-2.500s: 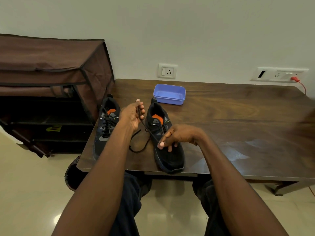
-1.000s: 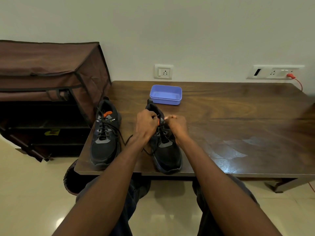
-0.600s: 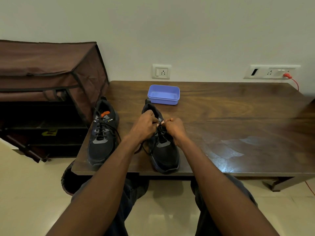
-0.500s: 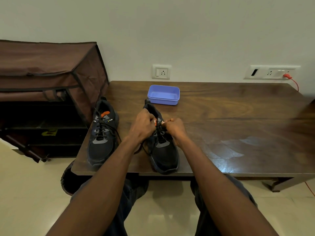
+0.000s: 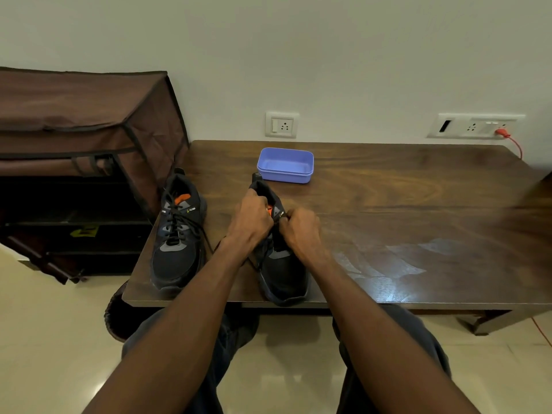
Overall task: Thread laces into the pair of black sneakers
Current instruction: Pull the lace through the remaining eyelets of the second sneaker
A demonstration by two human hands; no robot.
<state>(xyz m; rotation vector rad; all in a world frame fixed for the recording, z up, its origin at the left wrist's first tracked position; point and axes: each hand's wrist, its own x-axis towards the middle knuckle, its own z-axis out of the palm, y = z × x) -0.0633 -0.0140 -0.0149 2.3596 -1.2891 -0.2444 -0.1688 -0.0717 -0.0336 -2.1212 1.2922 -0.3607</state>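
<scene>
Two black sneakers with orange tongue tabs stand on the dark wooden table [image 5: 403, 210], toes toward me. The left sneaker [image 5: 176, 234] is laced, its lace ends trailing to the right. Over the upper eyelets of the right sneaker [image 5: 282, 273] both my hands work close together. My left hand [image 5: 252, 221] has its fingers curled at the left side of the tongue and my right hand [image 5: 300, 230] pinches at the right side. A black lace [image 5: 257, 262] loops out below my left wrist. The fingertips and the eyelets under them are hidden.
A shallow blue plastic tub [image 5: 285, 165] sits just behind the right sneaker. A brown fabric shoe rack [image 5: 83, 144] stands against the table's left end. Wall sockets and a red cord [image 5: 512, 141] are behind. My knees are under the front edge.
My left hand came down from holding the lace up high, and my right hand moved up from the shoe's lower eyelets; both now meet at the tongue. In the last half second little moved.
</scene>
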